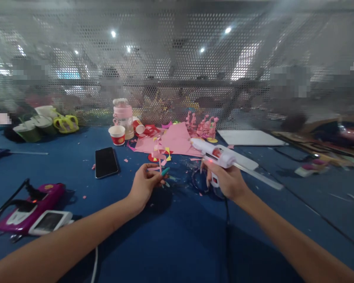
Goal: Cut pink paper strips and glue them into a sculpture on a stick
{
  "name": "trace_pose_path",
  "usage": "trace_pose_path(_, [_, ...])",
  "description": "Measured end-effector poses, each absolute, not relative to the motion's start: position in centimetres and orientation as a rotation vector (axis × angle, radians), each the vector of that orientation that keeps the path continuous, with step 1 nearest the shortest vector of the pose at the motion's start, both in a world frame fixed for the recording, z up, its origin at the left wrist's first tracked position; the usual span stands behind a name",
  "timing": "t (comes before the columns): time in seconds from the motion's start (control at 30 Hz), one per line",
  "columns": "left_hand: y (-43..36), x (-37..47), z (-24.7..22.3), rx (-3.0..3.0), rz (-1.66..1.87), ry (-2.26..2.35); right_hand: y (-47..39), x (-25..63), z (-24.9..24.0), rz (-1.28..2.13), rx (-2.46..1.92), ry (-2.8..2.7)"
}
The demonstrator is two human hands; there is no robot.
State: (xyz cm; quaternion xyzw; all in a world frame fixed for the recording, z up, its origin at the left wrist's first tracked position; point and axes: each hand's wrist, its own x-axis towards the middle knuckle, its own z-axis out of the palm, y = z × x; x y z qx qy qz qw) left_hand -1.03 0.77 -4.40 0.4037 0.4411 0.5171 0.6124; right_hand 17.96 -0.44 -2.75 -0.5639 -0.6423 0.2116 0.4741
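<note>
My left hand (149, 180) pinches the lower end of a curled pink paper strip (159, 151), which stands upright above the fingertips. My right hand (228, 181) is wrapped round the handle of a white glue gun (214, 152). Its nozzle points up and to the left, apart from the strip, and a clear glue stick (261, 177) sticks out of its back. Behind both hands lie pink paper sheets (178, 139) with red and yellow scraps. Several pink curled paper pieces (205, 126) stand at the back.
A black phone (106, 162), a red and white paper cup (117, 135) and a pink-topped bottle (123, 118) are at the left. Nearer lies a purple power strip (32, 210) with cables. A white board (252, 137) lies at the back right, before a perforated metal screen (165, 51).
</note>
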Motion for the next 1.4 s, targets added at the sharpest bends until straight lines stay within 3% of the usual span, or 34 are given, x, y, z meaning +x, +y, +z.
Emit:
trace_pose_path(0.17, [0.7, -1.0, -4.2, 0.946, 1.255, 1.115, -0.5, 17.5, -1.9, -0.154, -2.055, -1.643])
trace_pose_path(0.3, [0.9, -1.1, -4.5, 0.988, 1.255, 1.130, -0.3, 17.1, -2.8, -0.164, -2.393, -1.679])
trace_pose_path(0.43, [0.9, -1.1, -4.6, 0.973, 1.254, 1.095, -0.5, 16.5, -3.4, -0.237, -2.341, -1.770])
trace_pose_path(0.53, [0.8, -1.0, -4.5, 0.946, 1.270, 0.990, -1.2, 15.7, -3.2, -0.408, -1.952, -1.816])
trace_pose_path(0.6, [0.6, -0.9, -4.4, 0.942, 1.278, 0.908, -1.5, 15.2, -3.2, -0.215, -1.577, -1.855])
trace_pose_path(0.67, [0.4, -0.9, -4.3, 0.946, 1.266, 0.859, -1.6, 14.7, -3.4, 0.220, -1.323, -1.791])
trace_pose_path(0.77, [0.3, -0.9, -4.3, 0.955, 1.236, 0.831, -1.2, 14.3, -3.9, 0.942, -1.175, -1.498])
trace_pose_path(0.87, [0.3, -0.9, -4.4, 0.981, 1.196, 0.806, -0.9, 14.1, -4.2, 1.377, -1.036, -1.240])
trace_pose_path(1.03, [0.2, -0.9, -4.5, 1.066, 1.138, 0.780, -1.2, 13.9, -4.2, 1.689, -0.827, -1.128])
trace_pose_path(1.4, [0.1, -0.9, -4.3, 1.130, 1.088, 0.806, -1.7, 13.7, -3.9, 1.900, -0.679, -1.041])
